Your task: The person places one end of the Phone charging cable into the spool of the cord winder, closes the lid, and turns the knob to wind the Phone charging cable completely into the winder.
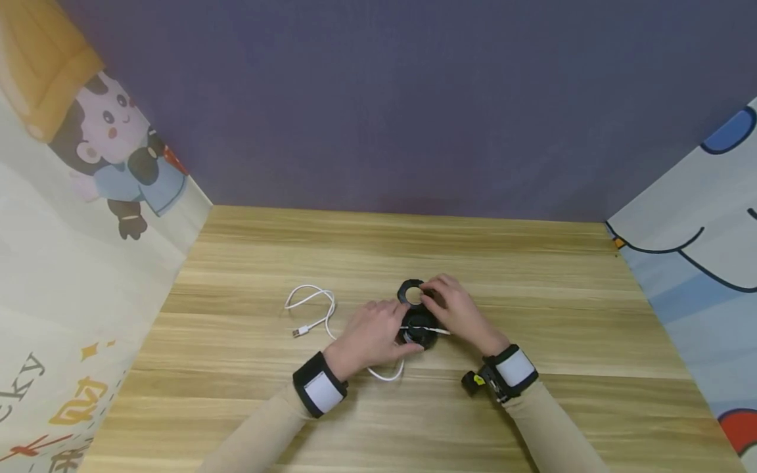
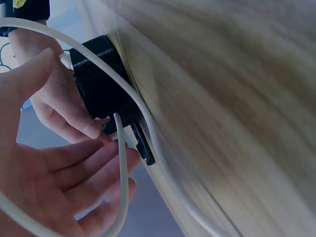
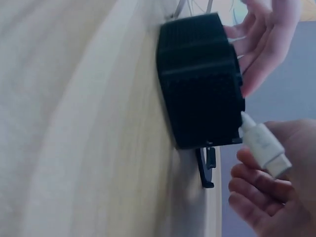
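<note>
A black faceted case [image 1: 419, 336] sits on the table, its black ring-shaped lid [image 1: 405, 293] swung out on the far side. A white USB cable [image 1: 330, 309] runs from it to the left. Across the top of the case lies the cable's slim white connector [image 3: 266, 148], its tip sticking out on the right. My left hand [image 1: 371, 332] is at the left of the case, thumb toward the near side and fingers toward the hinge. At the lid's right edge are the thumb and forefinger of my right hand [image 1: 458, 310]; the other fingers bend loosely.
The cable's USB plug [image 1: 301, 331] lies left of my left hand, beside a loose loop. Another bend of cable [image 1: 387, 377] lies in front of the case. A dark panel [image 1: 378, 105] stands behind the wooden table [image 1: 532, 276], with printed panels on both sides.
</note>
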A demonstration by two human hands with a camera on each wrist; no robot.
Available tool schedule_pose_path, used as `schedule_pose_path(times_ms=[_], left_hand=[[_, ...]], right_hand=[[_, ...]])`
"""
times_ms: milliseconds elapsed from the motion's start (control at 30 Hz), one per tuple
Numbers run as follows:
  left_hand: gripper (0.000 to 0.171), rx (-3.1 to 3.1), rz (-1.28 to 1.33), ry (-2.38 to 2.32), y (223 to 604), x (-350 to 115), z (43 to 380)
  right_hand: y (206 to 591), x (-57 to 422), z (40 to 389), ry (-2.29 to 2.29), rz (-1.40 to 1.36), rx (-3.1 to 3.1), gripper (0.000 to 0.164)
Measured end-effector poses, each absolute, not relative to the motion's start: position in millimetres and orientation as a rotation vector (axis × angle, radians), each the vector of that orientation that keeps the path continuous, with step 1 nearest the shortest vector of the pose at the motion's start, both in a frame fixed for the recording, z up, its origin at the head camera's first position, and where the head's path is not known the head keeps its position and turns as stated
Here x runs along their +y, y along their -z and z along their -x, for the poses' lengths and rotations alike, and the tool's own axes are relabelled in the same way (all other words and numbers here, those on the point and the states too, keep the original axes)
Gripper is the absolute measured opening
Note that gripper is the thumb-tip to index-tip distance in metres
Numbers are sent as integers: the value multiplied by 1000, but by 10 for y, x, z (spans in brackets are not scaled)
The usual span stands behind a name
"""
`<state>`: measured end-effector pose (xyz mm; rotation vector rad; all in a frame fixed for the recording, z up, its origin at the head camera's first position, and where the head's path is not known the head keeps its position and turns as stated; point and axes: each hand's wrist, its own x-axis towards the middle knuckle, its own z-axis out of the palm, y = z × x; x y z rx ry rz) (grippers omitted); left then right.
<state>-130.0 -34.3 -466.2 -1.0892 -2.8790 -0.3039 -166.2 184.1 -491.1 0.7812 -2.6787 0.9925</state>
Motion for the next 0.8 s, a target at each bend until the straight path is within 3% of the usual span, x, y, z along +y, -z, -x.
schedule_pose_path(times_ms=[233,467,800], left_hand=[[89,-2942,1088,216,4702,-316,1304],[91,-2954,1089,212,4728,-292,1305],[83,-2950,1081,238,4731,-281,1303]], right_hand=[[4917,1817,1768,-922,-726,-2842,38],[4928,1797,1824,-776,-733,-2928,46],[4902,1764,1877,-772,-665,-2988,38]])
